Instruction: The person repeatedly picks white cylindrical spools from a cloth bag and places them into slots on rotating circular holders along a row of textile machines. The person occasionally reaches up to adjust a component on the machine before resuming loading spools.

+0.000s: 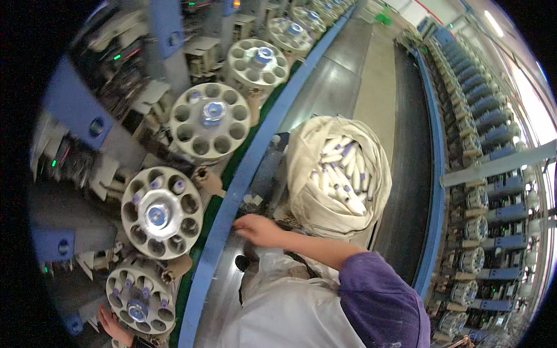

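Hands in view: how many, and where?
2: left hand by the lower-left edge of the lowest whole round holder; right hand beside the blue rail, lower left of the cloth sack. Contact unclear; no others visible.

A pale strip of floor (377, 75) runs up the aisle between dark, glossy strips (412, 145) toward a whitish far wall (404, 10). A long machine row (487, 174) lines the right side beneath a lit tube lamp (493, 22); white glare brightens the right edge.
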A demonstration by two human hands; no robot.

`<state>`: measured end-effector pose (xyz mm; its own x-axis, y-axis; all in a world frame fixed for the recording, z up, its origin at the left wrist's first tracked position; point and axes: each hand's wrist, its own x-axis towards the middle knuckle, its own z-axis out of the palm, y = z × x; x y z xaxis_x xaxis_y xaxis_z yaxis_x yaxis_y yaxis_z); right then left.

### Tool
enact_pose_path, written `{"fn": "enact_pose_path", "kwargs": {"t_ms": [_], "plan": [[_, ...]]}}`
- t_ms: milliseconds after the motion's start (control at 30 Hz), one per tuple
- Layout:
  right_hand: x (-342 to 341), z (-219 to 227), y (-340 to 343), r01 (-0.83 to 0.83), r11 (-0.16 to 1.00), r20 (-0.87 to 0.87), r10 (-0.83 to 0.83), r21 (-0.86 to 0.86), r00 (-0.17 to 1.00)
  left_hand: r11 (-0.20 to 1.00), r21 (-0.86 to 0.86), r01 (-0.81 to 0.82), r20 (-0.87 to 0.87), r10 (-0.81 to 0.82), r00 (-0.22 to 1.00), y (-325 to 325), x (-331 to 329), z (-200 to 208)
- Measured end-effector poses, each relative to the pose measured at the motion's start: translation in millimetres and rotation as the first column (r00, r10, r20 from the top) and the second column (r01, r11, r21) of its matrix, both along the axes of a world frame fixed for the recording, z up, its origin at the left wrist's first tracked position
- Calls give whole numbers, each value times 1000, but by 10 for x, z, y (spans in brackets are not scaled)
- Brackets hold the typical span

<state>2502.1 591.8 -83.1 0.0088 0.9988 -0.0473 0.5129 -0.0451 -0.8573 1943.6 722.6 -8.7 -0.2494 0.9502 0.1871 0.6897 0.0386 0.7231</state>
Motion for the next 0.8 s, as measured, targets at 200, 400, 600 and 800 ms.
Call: {"fn": "enact_pose_path", "kwargs": {"t_ms": [200,400,600,800], "plan": [[2251,-299,-1670,848,528,185,-829,-52,528,789,-311,530,616,-258,745,-169,3583,-43],[3388,-816,-2254,584,726,489,-384,-364,783,89,-174,981,354,-923,147,-1470,7159,-715],[3578,-892,-2477,291,827,408,-83,-481,909,-143,-931,334,-215,-524,-824,-1804,8363,-1607],[3371,-864,-2502,265,948,344,-193,-176,919,-51,-996,-72,84,-809,-581,-1806,8277,-2030]]}}
